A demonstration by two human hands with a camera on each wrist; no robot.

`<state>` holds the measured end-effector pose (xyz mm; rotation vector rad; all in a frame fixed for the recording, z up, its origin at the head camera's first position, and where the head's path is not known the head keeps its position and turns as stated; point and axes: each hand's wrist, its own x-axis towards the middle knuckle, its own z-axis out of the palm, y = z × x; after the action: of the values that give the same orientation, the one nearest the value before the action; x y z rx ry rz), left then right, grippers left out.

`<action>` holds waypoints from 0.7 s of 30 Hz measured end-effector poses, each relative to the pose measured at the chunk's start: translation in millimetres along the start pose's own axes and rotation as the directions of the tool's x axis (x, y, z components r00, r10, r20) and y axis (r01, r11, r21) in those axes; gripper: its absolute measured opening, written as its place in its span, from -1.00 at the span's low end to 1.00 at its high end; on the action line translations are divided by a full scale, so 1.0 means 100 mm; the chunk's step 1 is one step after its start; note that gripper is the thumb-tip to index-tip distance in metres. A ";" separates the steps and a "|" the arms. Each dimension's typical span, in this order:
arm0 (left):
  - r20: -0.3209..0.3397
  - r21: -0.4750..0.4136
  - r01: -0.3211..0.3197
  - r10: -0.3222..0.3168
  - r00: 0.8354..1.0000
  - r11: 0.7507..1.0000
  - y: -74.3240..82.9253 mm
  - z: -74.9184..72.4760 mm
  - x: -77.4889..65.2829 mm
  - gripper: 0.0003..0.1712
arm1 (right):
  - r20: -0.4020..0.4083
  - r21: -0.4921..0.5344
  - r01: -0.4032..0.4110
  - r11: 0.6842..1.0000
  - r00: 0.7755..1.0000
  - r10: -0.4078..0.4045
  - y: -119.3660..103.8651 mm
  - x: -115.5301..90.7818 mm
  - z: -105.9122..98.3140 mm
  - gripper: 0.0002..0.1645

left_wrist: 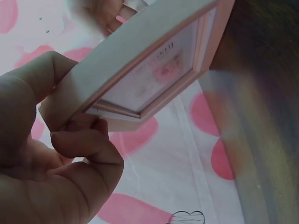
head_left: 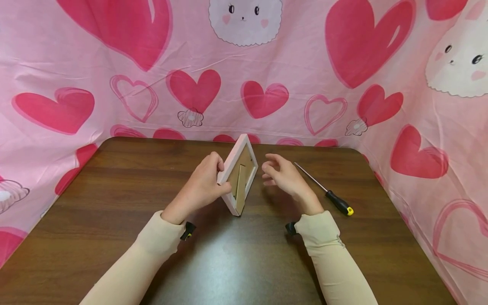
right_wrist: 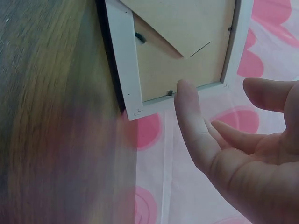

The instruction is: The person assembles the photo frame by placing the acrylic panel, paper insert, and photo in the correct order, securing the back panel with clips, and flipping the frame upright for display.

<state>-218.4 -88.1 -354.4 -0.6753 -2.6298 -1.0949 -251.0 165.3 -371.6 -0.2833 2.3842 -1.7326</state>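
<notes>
A pale pink picture frame (head_left: 233, 162) stands tilted on the table, its brown backing board (right_wrist: 187, 28) and a flat easel leg (head_left: 240, 186) facing the right side. My left hand (head_left: 203, 180) grips the frame's near edge, thumb on the back side and curled fingers on the front, as the left wrist view shows. Behind the glass a print (left_wrist: 156, 70) with a pink patch and dark lettering shows. Just right of the frame my right hand (head_left: 284, 173) hovers with loosely bent fingers, holding nothing. Small dark metal tabs (right_wrist: 169, 93) sit along the backing's edge.
A screwdriver (head_left: 338, 202) with a black and yellow handle lies on the dark wooden table (head_left: 114, 203), right of my right hand. Pink cloth (head_left: 228, 59) with hearts hangs behind the table and at both sides.
</notes>
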 end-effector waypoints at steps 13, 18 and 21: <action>-0.079 0.085 -0.007 0.014 0.997 0.996 0.15 0.10 -0.06 -0.48 | -0.009 0.056 0.010 0.998 1.000 -0.009 -0.05 -0.02 0.06 -0.43; -0.093 0.088 -0.012 0.020 0.995 0.996 0.18 0.14 -0.08 -0.47 | -0.008 0.097 0.013 0.995 1.000 -0.012 -0.07 -0.01 0.09 -0.43; -0.099 0.095 -0.023 0.032 0.995 0.995 0.20 0.17 -0.10 -0.48 | 0.003 0.138 0.005 0.990 1.000 -0.006 -0.08 -0.01 0.12 -0.39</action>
<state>-200.6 -66.8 -357.5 -0.6186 -2.5607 -0.9643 -246.6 152.0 -367.8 -0.2726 2.2494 -1.8870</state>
